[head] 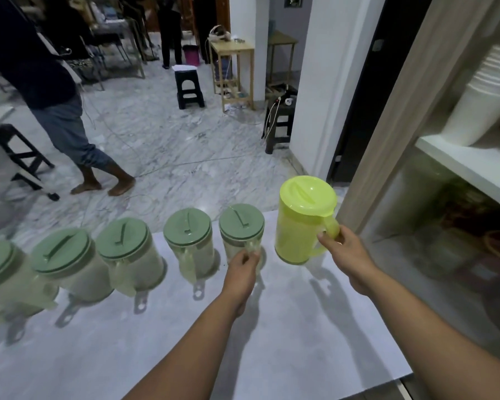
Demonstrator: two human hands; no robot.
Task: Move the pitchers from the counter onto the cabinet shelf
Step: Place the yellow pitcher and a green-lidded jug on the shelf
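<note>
i count five clear pitchers with sage-green lids (59,251) in a row on the pale grey desk (286,327); no writing i can read. my left hand (241,267) pinches the rightmost one's handle. my right hand (345,249) curls round the handle of the translucent lime-yellow pitcher (299,223), round-lidded, beside the open cabinet shelf (462,166).

No text, label, brand, number or sign can be read anywhere in this view.
</note>
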